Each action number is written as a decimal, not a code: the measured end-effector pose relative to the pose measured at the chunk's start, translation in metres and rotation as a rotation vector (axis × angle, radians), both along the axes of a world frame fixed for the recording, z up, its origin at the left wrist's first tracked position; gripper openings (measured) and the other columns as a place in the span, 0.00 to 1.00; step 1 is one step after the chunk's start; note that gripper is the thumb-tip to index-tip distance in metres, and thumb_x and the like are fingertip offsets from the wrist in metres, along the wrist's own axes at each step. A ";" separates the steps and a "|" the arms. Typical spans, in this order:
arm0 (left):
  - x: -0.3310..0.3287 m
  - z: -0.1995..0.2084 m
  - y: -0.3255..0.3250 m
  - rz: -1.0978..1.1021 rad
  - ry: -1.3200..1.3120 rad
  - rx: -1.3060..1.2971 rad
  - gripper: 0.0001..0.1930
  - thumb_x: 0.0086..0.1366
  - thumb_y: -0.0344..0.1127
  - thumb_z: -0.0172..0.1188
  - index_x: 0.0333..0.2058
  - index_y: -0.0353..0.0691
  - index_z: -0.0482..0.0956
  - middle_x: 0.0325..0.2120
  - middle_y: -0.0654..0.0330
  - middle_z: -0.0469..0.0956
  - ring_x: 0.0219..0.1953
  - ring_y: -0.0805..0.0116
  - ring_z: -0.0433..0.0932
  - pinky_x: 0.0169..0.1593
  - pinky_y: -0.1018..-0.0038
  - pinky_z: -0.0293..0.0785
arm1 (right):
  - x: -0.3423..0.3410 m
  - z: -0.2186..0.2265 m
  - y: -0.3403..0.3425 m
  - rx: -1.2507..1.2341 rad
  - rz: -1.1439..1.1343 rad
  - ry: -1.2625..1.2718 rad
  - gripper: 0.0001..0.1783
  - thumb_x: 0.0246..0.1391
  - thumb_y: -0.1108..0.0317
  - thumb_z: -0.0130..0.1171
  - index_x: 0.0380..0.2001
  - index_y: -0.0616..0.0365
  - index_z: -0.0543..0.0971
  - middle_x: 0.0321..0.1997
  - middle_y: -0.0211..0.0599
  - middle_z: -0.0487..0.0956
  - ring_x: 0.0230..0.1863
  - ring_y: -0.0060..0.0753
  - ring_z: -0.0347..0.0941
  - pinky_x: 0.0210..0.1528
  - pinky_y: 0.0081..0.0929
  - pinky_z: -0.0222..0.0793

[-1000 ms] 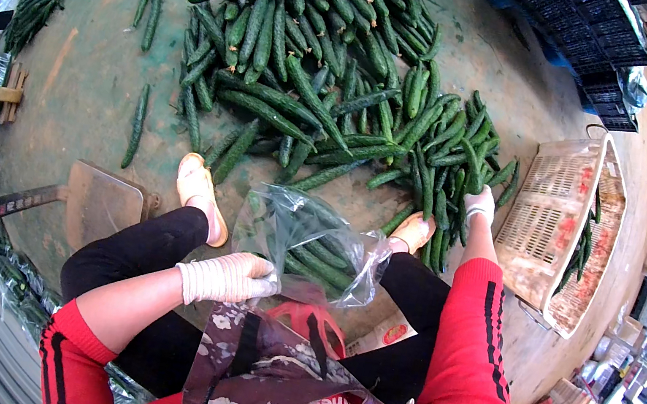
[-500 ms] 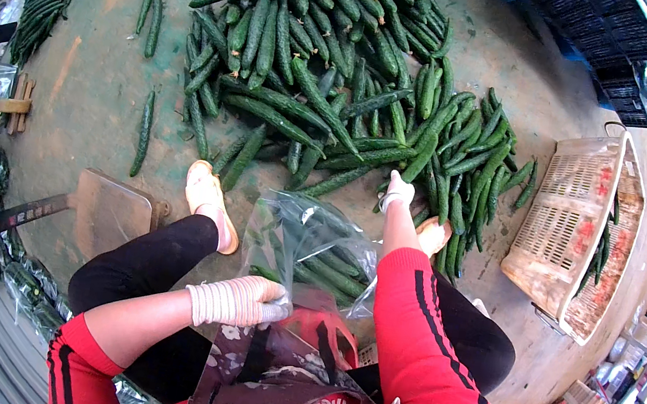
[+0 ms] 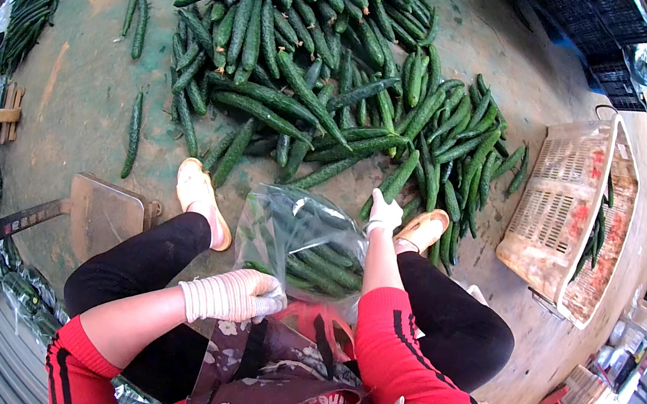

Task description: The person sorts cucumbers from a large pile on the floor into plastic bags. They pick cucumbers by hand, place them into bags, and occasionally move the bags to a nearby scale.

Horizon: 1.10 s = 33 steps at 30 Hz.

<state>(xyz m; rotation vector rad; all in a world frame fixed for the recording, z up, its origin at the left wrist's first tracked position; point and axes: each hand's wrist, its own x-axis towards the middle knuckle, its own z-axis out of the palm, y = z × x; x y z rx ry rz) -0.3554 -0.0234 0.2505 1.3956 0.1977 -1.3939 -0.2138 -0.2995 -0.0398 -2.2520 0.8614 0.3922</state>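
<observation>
My left hand [image 3: 237,296], in a striped knit glove, grips the near edge of a clear plastic bag [image 3: 263,230]. Several cucumbers [image 3: 324,273] lie inside the bag, between my legs. Just beyond the bag's right side, my gloved right hand [image 3: 384,214] is closed around the near end of a dark green cucumber [image 3: 402,174], which points away from me. A large heap of cucumbers [image 3: 315,47] covers the floor ahead, reaching close to my feet.
A dirty white plastic crate [image 3: 555,198] lies tipped at the right, some cucumbers in it. Dark crates [image 3: 591,33] stand far right. A platform scale [image 3: 109,217] sits by my left leg. Loose cucumbers [image 3: 133,136] and another pile [image 3: 45,1] lie left.
My right hand has drawn back from the heap toward the bag, bringing the cucumber along. The left hand still holds the bag's edge, and the view has shifted slightly.
</observation>
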 end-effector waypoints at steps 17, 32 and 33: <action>-0.004 -0.009 0.004 -0.045 -0.144 -0.006 0.14 0.63 0.42 0.53 0.39 0.37 0.76 0.26 0.62 0.77 0.28 0.77 0.73 0.35 0.75 0.71 | 0.006 0.018 -0.008 0.706 -0.325 -0.002 0.16 0.47 0.59 0.64 0.35 0.59 0.78 0.32 0.39 0.79 0.31 0.33 0.72 0.34 0.32 0.69; 0.012 -0.012 0.037 0.413 -0.189 0.017 0.11 0.62 0.42 0.53 0.34 0.42 0.78 0.16 0.68 0.72 0.16 0.79 0.68 0.19 0.82 0.64 | -0.031 0.271 0.065 1.818 0.314 0.236 0.26 0.43 0.49 0.56 0.37 0.63 0.79 0.57 0.63 0.67 0.41 0.39 0.73 0.33 0.23 0.71; 0.012 -0.011 0.036 0.480 -0.208 0.027 0.10 0.61 0.41 0.54 0.32 0.42 0.78 0.16 0.67 0.72 0.15 0.79 0.67 0.19 0.82 0.64 | -0.033 0.285 0.064 1.767 0.356 0.261 0.27 0.43 0.49 0.56 0.37 0.63 0.79 0.57 0.62 0.67 0.41 0.38 0.73 0.34 0.23 0.72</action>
